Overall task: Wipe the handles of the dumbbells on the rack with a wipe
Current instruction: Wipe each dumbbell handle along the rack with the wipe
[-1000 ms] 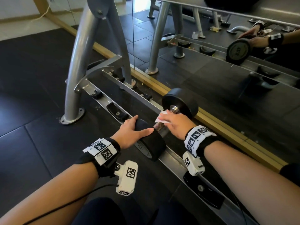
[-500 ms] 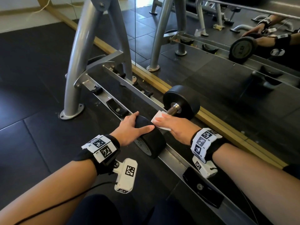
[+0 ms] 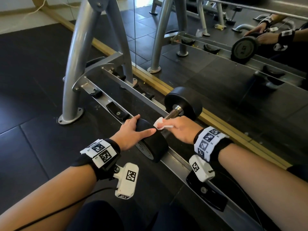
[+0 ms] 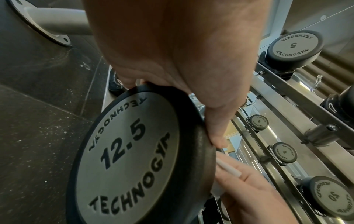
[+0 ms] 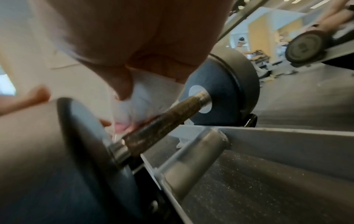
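Observation:
A black 12.5 dumbbell (image 3: 155, 145) lies across the lowest rack rails (image 3: 176, 162), its far head (image 3: 185, 102) by the mirror. My left hand (image 3: 133, 132) holds the near head (image 4: 130, 159), thumb along its rim and fingers over the top. My right hand (image 3: 181, 129) grips a white wipe (image 3: 160, 125) folded round the knurled handle (image 3: 173, 113), close to the near head. In the right wrist view the wipe (image 5: 145, 94) is bunched under the fingers on the handle (image 5: 166, 122). The far half of the handle is bare.
Empty black cradles (image 3: 116, 111) (image 3: 206, 195) sit on the rail either side of the dumbbell. The rack's grey leg (image 3: 75, 64) stands to the left. A mirror with a wooden base strip (image 3: 216, 120) runs behind. Other dumbbells (image 4: 295, 47) rest on upper tiers.
My right hand has slid the wipe along the handle toward the near head, baring more of the far end. The left hand has kept its hold.

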`<state>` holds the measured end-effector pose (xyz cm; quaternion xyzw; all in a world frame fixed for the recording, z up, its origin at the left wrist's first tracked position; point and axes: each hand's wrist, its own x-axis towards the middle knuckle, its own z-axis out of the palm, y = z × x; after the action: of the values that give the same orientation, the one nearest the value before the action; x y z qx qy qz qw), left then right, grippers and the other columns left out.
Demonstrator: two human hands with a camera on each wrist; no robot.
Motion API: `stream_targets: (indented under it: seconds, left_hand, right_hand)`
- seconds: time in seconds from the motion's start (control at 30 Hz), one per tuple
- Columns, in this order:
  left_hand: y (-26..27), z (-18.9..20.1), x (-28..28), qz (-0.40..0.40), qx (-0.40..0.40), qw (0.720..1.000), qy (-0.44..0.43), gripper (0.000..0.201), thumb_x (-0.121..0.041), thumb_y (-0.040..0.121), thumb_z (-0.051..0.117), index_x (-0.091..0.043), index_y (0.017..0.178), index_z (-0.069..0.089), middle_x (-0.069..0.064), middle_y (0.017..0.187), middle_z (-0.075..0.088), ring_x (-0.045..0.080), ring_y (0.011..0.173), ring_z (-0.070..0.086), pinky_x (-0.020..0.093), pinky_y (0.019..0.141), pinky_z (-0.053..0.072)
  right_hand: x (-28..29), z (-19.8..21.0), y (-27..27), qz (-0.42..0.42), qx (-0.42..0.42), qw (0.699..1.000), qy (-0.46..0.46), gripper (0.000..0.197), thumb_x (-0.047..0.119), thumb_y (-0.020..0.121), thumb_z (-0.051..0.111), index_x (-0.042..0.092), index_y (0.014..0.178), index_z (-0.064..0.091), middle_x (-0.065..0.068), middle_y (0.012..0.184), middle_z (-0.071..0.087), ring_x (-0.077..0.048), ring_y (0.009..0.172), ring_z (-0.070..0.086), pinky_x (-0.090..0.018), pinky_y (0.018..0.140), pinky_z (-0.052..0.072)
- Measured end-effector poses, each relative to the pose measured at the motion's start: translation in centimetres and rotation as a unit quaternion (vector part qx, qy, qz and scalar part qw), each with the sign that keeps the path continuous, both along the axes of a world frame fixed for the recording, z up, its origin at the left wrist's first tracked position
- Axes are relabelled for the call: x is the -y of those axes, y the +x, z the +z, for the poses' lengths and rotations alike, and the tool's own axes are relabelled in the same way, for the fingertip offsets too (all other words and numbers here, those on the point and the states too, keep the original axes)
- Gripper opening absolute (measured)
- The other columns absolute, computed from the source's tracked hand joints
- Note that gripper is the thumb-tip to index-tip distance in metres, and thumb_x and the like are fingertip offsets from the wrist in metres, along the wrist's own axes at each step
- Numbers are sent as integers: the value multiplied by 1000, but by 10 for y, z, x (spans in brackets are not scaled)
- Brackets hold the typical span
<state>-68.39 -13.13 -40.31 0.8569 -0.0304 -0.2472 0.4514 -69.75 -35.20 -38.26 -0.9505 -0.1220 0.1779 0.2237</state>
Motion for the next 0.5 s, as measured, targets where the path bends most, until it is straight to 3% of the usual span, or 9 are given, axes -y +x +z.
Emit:
stream_targets:
  seconds: [0.07, 0.13, 0.2, 0.27, 0.33, 0.4, 0.43, 0.5]
  left_hand:
    - [1, 0, 0, 0, 0, 1000, 0, 101, -58, 78, 70, -26, 157, 16, 5, 155, 30, 24, 139, 36, 44, 116, 34]
    - [1, 0, -1, 0, -1, 1000, 0, 101, -58, 78, 70, -26, 157, 16, 5, 155, 30, 24, 140, 35, 44, 116, 34]
    - [2, -1, -1, 1, 0, 1000, -1, 101, -58, 78, 71, -26, 157, 16, 5, 155, 30, 24, 140, 35, 43, 116, 34]
    - [2, -2, -1, 4, 3, 1000, -2, 101, -58, 78, 71, -26, 157, 17, 5, 154, 31, 23, 139, 37, 42, 116, 35]
    - [2, -2, -1, 4, 1, 1000, -6, 100, -57, 78, 71, -26, 157, 17, 5, 154, 31, 23, 138, 38, 41, 114, 36]
    - [2, -2, -1, 2, 0, 1000, -6, 99, -56, 79, 71, -26, 157, 17, 5, 155, 31, 24, 138, 38, 39, 113, 37]
    - [2, -2, 0, 1, 1, 1000, -7, 99, -55, 80, 71, -26, 157, 17, 5, 154, 31, 23, 137, 38, 39, 111, 38]
    - [2, -2, -1, 0, 2, 1000, -11, 98, -55, 80, 71, -26, 157, 17, 5, 154, 31, 23, 137, 39, 38, 110, 38]
  right_hand:
    - [4, 5, 8, -102, 32, 987, 117, 22, 38, 99, 52, 36, 113, 68, 11, 102, 65, -10, 99, 62, -16, 77, 40]
    - [8, 6, 12, -182, 109, 963, 167, 31, 46, 99, 45, 31, 114, 68, 9, 90, 62, -7, 87, 61, -18, 70, 44]
    - [12, 1, 16, -213, 133, 955, 155, 32, 33, 104, 42, 33, 131, 59, -3, 107, 64, -18, 99, 64, -31, 86, 54]
    - [4, -3, 15, -213, 70, 967, 122, 42, 22, 104, 44, 30, 145, 46, -9, 138, 54, -27, 127, 53, -40, 110, 42]
    - [-5, -11, 10, -231, -57, 969, 71, 49, 17, 103, 46, 18, 151, 38, -11, 154, 39, -30, 142, 37, -44, 118, 29]
    - [-10, -20, -2, -205, -88, 967, 122, 51, 9, 100, 49, 17, 150, 40, -7, 158, 35, -26, 146, 31, -43, 121, 24]
    - [-7, -24, -8, -199, -98, 961, 167, 46, 18, 98, 58, 20, 144, 51, -5, 151, 47, -23, 141, 41, -42, 119, 29]
    - [-3, -20, -20, -249, -124, 927, 249, 50, 56, 83, 70, 29, 124, 67, 2, 121, 68, -12, 114, 62, -35, 105, 43]
